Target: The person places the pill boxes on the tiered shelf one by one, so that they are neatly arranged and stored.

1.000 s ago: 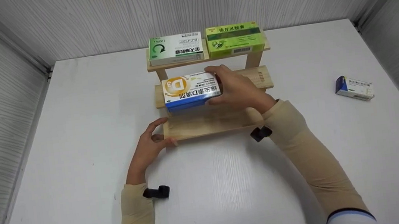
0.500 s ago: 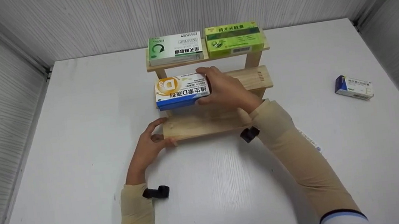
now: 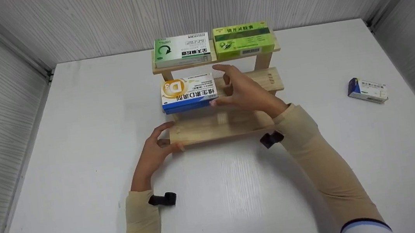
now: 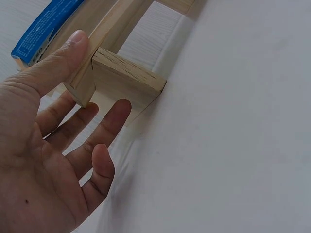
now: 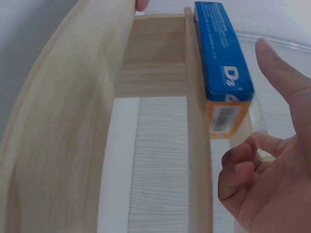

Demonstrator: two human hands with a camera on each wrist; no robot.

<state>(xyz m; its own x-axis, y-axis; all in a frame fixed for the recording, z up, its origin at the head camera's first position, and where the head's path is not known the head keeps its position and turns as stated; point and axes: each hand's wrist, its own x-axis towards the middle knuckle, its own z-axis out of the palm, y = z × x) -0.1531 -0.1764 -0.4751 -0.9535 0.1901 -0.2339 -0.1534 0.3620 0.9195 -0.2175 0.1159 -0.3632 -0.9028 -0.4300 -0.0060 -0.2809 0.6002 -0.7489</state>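
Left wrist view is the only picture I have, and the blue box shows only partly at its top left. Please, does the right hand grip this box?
Observer: No. The right wrist view shows a gap between the thumb of the right hand and the blue box.
Operator: Thank you. On which tier does it rest?
Observer: On the middle tier of the wooden rack, at the left end.
Operator: Does some box lie away from the rack?
Observer: Yes, a small white-and-blue box lies on the table, to its right.

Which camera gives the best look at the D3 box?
The head view: there the D3 box shows its printed white face and blue side. Right wrist shows blue side and orange end; left wrist, cropped blue side.
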